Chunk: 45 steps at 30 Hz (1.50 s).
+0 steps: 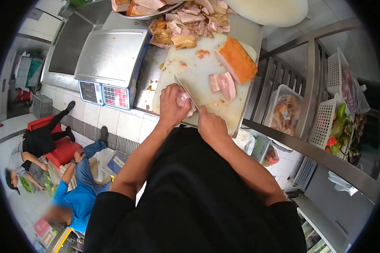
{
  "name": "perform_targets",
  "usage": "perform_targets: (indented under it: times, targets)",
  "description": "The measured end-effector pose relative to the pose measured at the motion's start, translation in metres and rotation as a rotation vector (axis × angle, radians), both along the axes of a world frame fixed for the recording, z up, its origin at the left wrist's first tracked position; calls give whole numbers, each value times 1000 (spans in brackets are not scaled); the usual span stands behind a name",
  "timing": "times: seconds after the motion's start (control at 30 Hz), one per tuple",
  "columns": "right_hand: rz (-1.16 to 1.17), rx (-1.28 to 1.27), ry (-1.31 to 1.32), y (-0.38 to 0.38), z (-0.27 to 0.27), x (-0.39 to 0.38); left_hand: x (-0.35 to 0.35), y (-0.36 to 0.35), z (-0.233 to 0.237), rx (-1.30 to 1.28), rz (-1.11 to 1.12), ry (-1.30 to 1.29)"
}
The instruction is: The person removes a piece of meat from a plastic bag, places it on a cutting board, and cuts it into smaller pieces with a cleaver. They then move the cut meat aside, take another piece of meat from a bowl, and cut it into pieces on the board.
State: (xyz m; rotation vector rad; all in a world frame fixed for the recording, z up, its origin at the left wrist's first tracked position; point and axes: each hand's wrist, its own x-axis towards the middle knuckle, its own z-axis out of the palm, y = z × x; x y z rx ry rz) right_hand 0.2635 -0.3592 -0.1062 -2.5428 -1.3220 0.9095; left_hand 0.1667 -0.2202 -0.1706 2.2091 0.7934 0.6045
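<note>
My right hand [212, 126] is wrapped round the handle of a knife [186, 92], whose blade points up and to the left across the cutting board [207, 54]. Against the blade, my left hand [173, 105] grips a piece of pork [183, 100], its fingers curled over it. To the right on the board lie two cut slices of pork [223, 85] beside a large block of pork [237, 61] with orange-brown skin. A heap of cut pork pieces [194, 23] covers the far edge of the board.
A digital scale [109, 59] stands left of the board, with a sink [71, 42] beyond it. A metal bowl [150, 16] of meat is at the back, near a round white board [268, 9]. Metal racks [312, 76] with baskets line the right. Two people sit low at left.
</note>
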Motion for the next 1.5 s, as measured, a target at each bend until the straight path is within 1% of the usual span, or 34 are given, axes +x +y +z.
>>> perform_targets:
  times: [0.07, 0.13, 0.17, 0.2, 0.27, 0.3, 0.33, 0.37, 0.4, 0.43, 0.47, 0.5, 0.53, 0.57, 0.67, 0.7, 0.73, 0.8, 0.83, 0.87, 0.9, 0.93, 0.97, 1.0, 1.07, 1.13, 1.17, 1.2, 1.23, 1.27, 1.33, 1.37, 1.43, 1.5]
  targets:
    - [-12, 37, 22, -1, -11, 7, -4, -4, -2, -6, -13, 2]
    - [-17, 85, 28, -7, -20, 23, -9, -7, -8, 102, 12, -16]
    - [24, 130, 16, -13, -25, 32, -18, -10, -10, 121, 19, 3]
    - [64, 173, 5, -20, -27, 41, -29, -16, 0, 136, 13, 3]
    - [80, 162, -23, -27, -14, 59, -43, -27, 22, 130, -51, 25]
    - [-29, 172, -29, -29, -12, 62, -47, -24, 24, 156, -97, 95]
    - [-131, 179, -31, -32, -10, 65, -43, -20, 22, 161, -97, 97]
    - [-233, 267, -28, -32, -9, 67, -33, -9, 18, 186, -100, 149]
    - [-229, 276, -26, -32, -4, 70, -22, 5, 16, 211, -104, 202]
    - [-316, 335, 26, -33, 5, 75, -10, 24, 2, 298, -114, 213]
    - [-403, 396, 73, -34, 12, 80, 2, 34, 14, 308, -113, 207]
    - [-470, 425, 103, -38, 16, 82, 14, 41, 36, 201, -224, 349]
    - [-470, 439, 96, -44, 18, 84, 23, 45, 50, 91, -335, 491]
    - [-489, 458, 108, -51, 18, 84, 25, 39, 50, 189, -369, 508]
    - [-526, 471, 134, -76, 12, 81, 31, 41, 37, 254, -376, 539]
    - [-551, 520, 149, -87, 1, 80, 27, 39, 42, 272, -337, 446]
    - [-576, 567, 165, -98, -10, 78, 23, 38, 59, 278, -280, 416]
    - [-654, 594, 175, -120, -4, 71, 8, 53, 98, 279, -55, 376]
    - [-648, 604, 179, -130, -4, 70, 0, 80, 94, 316, 30, 288]
    - [-715, 562, 259, -141, -4, 69, -9, 96, 114, 279, 124, 198]
    - [-783, 514, 334, -151, -3, 68, -23, 125, 115, 404, 193, 163]
    - [-788, 511, 323, -159, -4, 67, -34, 155, 113, 268, 233, 122]
    - [-834, 548, 354, -166, -9, 65, -43, 177, 111, 223, 303, 178]
    - [-884, 587, 385, -172, -14, 65, -48, 192, 110, 198, 350, 295]
    - [-896, 591, 370, -181, -13, 66, -32, 160, 123, 722, 463, 421]
    - [-936, 577, 356, -182, -5, 63, 5, 133, 112, 501, 274, 282]
    - [-949, 605, 355, -179, -1, 62, 28, 109, 96, 295, 48, 238]
    - [-948, 606, 348, -179, 0, 61, 47, 81, 82, 277, -72, 286]
    - [-943, 615, 353, -178, 1, 61, 69, 66, 37, 62, -314, 221]
    - [-939, 626, 357, -176, 1, 61, 91, 26, 40, 162, -282, 494]
    - [-933, 643, 346, -176, 2, 59, 123, -19, 31, 31, -289, 573]
    - [-921, 612, 323, -177, 2, 58, 136, -37, 31, 36, -289, 566]
    - [-902, 589, 314, -180, -2, 55, 150, -57, 30, 262, -109, 713]
    - [-904, 598, 314, -184, -9, 52, 153, -47, 25, 248, -141, 684]
